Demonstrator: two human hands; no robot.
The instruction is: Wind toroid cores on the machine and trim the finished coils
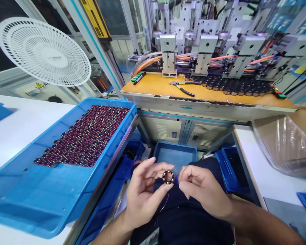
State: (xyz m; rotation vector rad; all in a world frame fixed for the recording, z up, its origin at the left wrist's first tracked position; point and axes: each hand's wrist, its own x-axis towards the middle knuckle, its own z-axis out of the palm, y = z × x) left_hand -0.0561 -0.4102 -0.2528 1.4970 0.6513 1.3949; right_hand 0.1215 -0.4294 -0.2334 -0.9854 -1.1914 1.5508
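Between the thumb and fingers of my left hand is a small ring-shaped motor stator with copper windings, its round opening facing me. A thin wire trails down from the stator over my lap. Just right of it, my right hand is closed with thumb and forefinger pinched together. Fine wire strands appear to run from the stator toward these fingertips, though the pinch itself hides what is in it. Both hands are above my dark-clothed lap.
To the left, a blue tray holds many small dark parts. Ahead, an orange bench carries cutting pliers, markers and rows of dark stators beneath a machine. A blue bin sits below; a white fan stands left.
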